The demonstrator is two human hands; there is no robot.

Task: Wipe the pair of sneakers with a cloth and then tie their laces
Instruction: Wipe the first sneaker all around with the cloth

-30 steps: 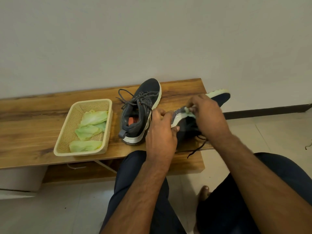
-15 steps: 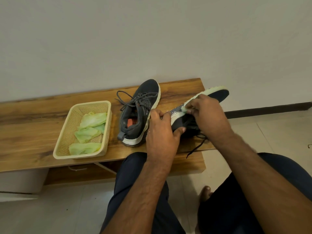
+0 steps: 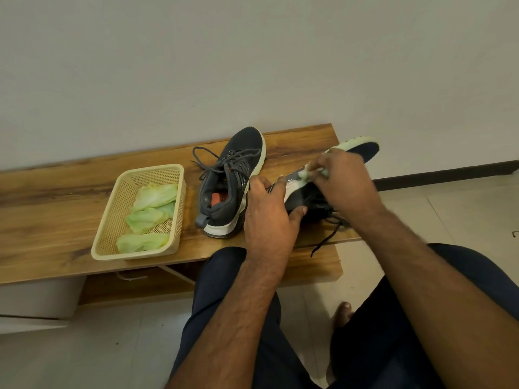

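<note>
head: sneaker [image 3: 362, 148] between both hands [image 3: 269, 217]

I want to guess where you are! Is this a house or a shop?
Most likely a room in a house, perhaps by the entrance. A low wooden bench stands against a plain wall on a tiled floor, and a sneaker rests on it beside a basket of green cloths.

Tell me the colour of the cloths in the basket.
Pale green cloths in a cream basket, seen from the head view.
</note>
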